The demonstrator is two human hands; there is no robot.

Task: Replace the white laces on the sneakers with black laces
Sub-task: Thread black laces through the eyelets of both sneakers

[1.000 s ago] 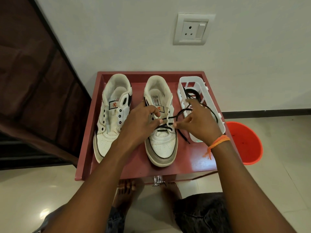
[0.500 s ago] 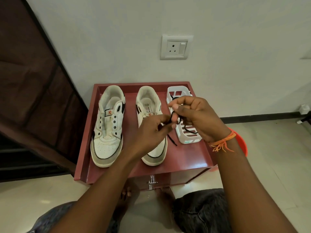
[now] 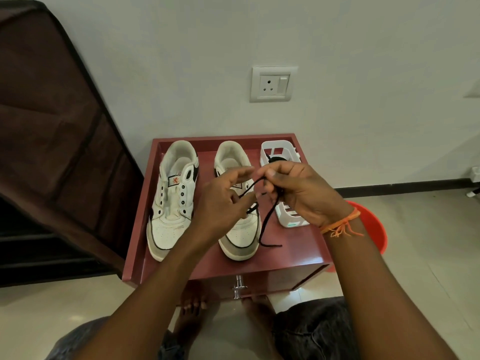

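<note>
With the right hand (image 3: 301, 193) pinching the black lace (image 3: 267, 222) above the right sneaker (image 3: 240, 229) and the left hand (image 3: 223, 203) gripping its other run, keep both runs taut and equal, then feed each tip through the next eyelet without twisting.

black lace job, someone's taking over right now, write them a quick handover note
Right hand pinches the black lace above the right sneaker; its loose end trails on the red cabinet top.
Left hand is beside it, fingers at the same lace; exact grip unclear.
Left sneaker has bare eyelets, no lace.
More black lace sits in the white basket.
Done: white laces are out; right sneaker's lower eyelets threaded.
Left: finish the right sneaker, lace the left.
</note>
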